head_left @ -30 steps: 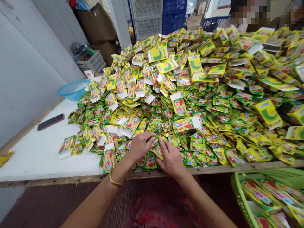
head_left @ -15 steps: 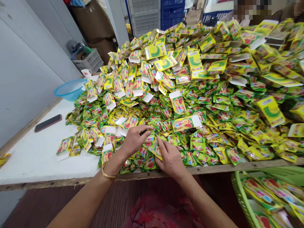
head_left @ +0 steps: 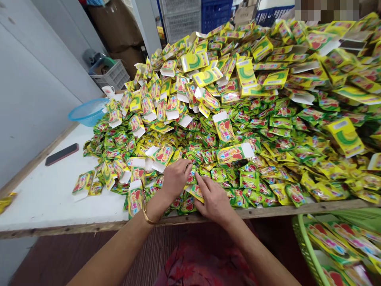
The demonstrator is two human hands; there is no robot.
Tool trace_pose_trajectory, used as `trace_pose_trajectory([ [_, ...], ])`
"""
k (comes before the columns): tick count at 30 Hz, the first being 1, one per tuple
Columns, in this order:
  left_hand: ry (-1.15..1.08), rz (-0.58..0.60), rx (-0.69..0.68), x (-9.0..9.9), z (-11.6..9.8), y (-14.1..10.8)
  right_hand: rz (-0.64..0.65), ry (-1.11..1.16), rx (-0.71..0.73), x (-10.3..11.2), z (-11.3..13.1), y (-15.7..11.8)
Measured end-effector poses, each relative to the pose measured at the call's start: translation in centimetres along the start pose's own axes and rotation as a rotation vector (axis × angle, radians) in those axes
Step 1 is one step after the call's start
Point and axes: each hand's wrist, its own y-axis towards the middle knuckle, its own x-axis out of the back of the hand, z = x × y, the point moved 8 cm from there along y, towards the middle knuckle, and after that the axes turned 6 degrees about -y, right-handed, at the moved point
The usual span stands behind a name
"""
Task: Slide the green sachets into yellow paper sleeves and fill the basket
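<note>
My right hand grips a small yellow-and-green carton low over the heap, thumb on the near side and fingers along the far side. Close by on the left, my left hand is closed, its fingertips pinched at a small green sachet by the carton's upper end. Part of that sachet is hidden by the fingers. Around both hands lie loose green and yellow sachets. An open-flapped carton rests just beyond them, and another carton stands left of my left wrist.
A large pile of cartons covers the back of the table. On the left are a dark phone-like slab, a blue basket and bare white tabletop. A green basket holding cartons stands at the lower right.
My left hand has moved slightly right, nearer the carton, and its fingers have closed in more. My right hand keeps hold of the carton in nearly the same place.
</note>
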Motion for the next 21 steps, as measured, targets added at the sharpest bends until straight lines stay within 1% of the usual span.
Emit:
trace_pose_trajectory([
  [3, 0.006, -0.022, 0.009, -0.1, -1.0, -0.7, -0.036, -0.023, -0.041, 0.1, -0.4, -0.1],
  [5, -0.088, -0.004, 0.035, -0.1, -1.2, -0.9, -0.055, -0.031, -0.056, 0.2, -0.5, -0.1],
  [7, -0.232, 0.052, 0.101, -0.1, -0.6, -0.9, -0.055, -0.034, -0.051, 0.3, -0.5, 0.0],
  [9, -0.352, 0.104, 0.2, -0.1, 0.5, -0.7, -0.038, -0.036, -0.037, 0.3, -0.3, 0.0],
  [11, -0.404, 0.126, 0.29, 0.3, 1.6, -0.6, -0.024, -0.037, -0.027, 0.3, -0.2, 0.1],
  [13, -0.419, 0.166, 0.326, 0.6, 2.2, -0.4, -0.017, -0.037, -0.022, 0.3, -0.1, 0.1],
  [15, -0.43, 0.264, 0.291, 0.4, 2.0, -0.3, -0.021, -0.041, -0.016, 0.4, 0.0, 0.1],
  [17, -0.426, 0.358, 0.194, 0.2, 1.3, -0.2, -0.025, -0.046, -0.013, 0.3, 0.0, 0.0],
  [19, -0.401, 0.397, 0.097, 0.1, 0.7, -0.1, -0.022, -0.049, -0.012, 0.3, 0.0, 0.0],
  [21, -0.377, 0.407, 0.045, 0.0, 0.3, -0.2, -0.011, -0.056, -0.009, 0.2, 0.0, 0.0],
])
